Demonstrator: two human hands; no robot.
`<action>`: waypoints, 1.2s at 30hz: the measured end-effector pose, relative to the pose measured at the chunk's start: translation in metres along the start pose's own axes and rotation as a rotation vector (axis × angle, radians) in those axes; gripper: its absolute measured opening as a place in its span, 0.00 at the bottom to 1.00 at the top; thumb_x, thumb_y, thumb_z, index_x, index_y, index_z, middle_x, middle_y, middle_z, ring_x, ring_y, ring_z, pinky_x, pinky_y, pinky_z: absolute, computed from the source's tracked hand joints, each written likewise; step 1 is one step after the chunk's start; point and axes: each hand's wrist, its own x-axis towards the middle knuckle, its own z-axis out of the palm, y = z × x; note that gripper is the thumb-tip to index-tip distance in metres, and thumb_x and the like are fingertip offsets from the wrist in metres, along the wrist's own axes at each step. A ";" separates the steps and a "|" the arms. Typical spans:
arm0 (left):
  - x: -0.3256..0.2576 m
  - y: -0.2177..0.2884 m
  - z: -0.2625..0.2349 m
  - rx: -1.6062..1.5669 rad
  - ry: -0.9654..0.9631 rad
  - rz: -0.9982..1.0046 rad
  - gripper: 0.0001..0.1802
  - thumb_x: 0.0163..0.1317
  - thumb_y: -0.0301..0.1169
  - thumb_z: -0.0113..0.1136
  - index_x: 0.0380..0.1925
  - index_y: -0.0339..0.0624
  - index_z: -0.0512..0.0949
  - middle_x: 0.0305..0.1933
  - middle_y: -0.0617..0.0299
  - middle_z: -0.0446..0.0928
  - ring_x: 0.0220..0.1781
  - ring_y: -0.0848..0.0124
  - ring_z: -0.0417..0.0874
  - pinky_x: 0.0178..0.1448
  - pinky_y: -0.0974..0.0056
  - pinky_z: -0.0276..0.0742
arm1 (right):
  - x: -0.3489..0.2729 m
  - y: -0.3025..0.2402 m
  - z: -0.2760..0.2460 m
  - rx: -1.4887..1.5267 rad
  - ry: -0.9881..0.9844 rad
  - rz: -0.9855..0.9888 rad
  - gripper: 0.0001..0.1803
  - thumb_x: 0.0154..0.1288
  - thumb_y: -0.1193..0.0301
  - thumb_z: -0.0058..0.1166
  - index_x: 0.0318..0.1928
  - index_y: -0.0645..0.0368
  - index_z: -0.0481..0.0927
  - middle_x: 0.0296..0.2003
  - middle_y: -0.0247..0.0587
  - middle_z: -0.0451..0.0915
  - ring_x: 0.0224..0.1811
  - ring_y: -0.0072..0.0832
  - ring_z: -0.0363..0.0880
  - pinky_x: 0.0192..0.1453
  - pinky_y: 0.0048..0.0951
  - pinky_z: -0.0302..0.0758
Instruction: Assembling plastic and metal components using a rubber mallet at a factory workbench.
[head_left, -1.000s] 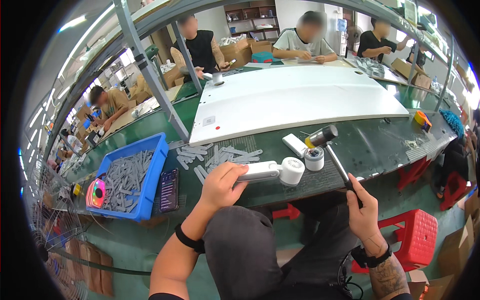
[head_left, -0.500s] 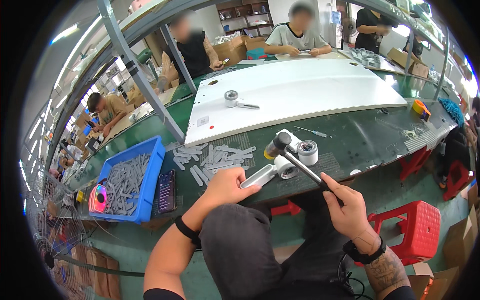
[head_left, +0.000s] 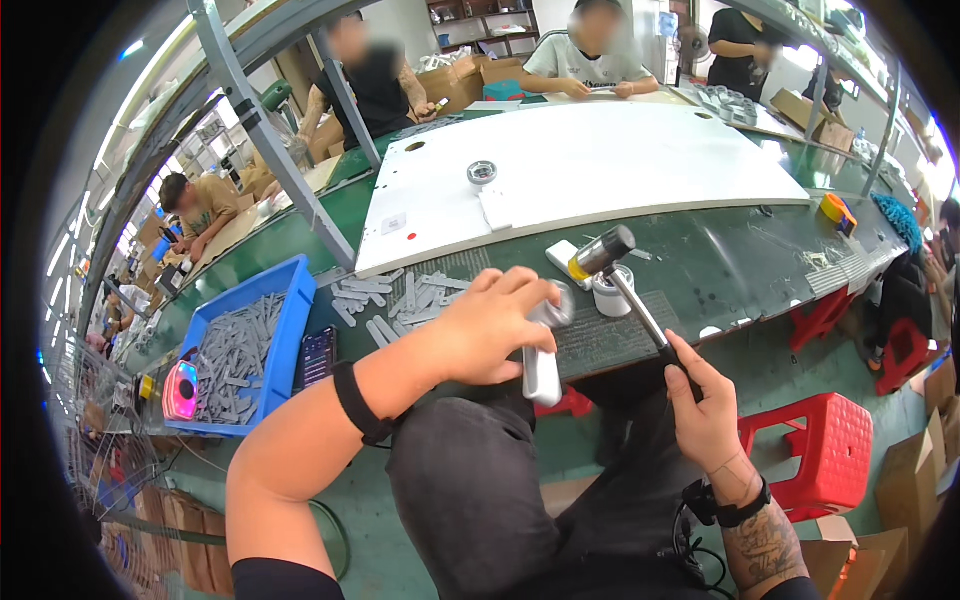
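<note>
The left hand point(head_left: 495, 325) seems to have its fingers clamped on the white device point(head_left: 542, 380), though blur and the hand itself hide part of the contact. The device lies beneath them at the near edge of the desk point(head_left: 715, 262), its handle jutting past the thumb, its rounded head beside the fingertips. The right hand point(head_left: 705, 405) has its fingers wrapped around the mallet point(head_left: 639, 308).

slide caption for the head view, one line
The left hand holds a white gadget while the right hand grips a mallet; a blue bin of grey strips stands at left.
</note>
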 end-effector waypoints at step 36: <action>0.008 -0.037 0.043 -0.285 0.060 -0.245 0.20 0.56 0.45 0.85 0.44 0.51 0.89 0.39 0.68 0.84 0.50 0.66 0.81 0.59 0.55 0.60 | 0.041 0.017 -0.040 -0.346 -0.230 -0.167 0.27 0.69 0.77 0.67 0.69 0.62 0.85 0.28 0.43 0.80 0.25 0.35 0.77 0.33 0.33 0.75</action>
